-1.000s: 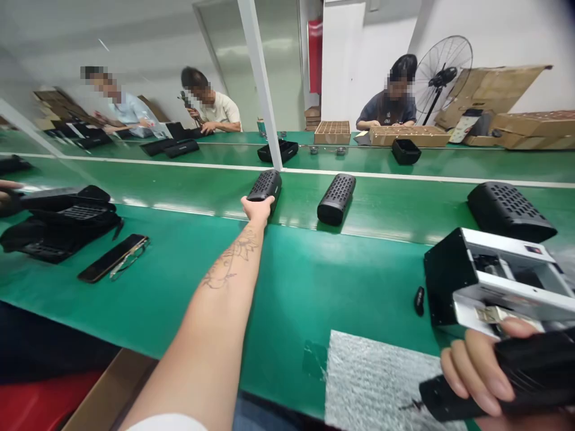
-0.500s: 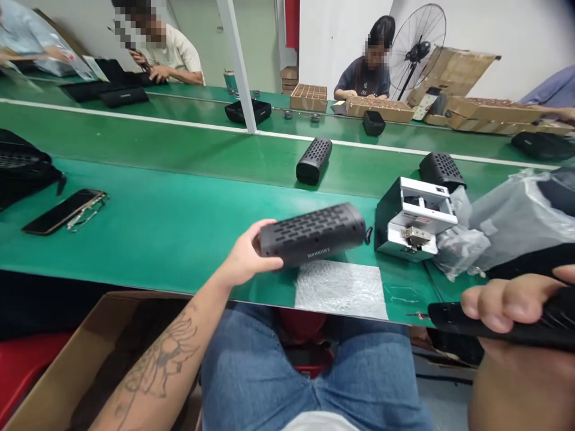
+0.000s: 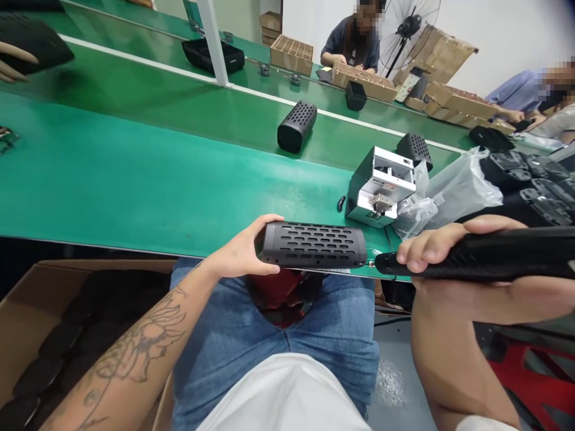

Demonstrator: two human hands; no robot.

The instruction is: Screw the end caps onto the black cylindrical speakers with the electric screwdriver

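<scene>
My left hand (image 3: 245,248) is closed around the left end of a black speaker housing (image 3: 314,244) with rows of slots, held level above the bench's front edge. In my right hand (image 3: 442,248) is a black electric screwdriver (image 3: 494,254), lying sideways with its tip pointing left. That tip meets, or nearly meets, the lower right end of the housing; whether they touch I cannot tell. A black and silver screw feeder (image 3: 381,185) stands beyond, with a small black piece (image 3: 341,204) on its left.
A slotted housing (image 3: 297,127) lies farther back, another (image 3: 414,149) behind the feeder. Plastic bags (image 3: 458,185) sit to the right. At left below is a cardboard box (image 3: 27,293) of dark parts. A white post (image 3: 213,42) rises from the bench; co-workers sit opposite.
The screwdriver has come left to the housing's right end. My left hand has levelled the housing and turned its slotted face toward me. The view has tilted and shifted right.
</scene>
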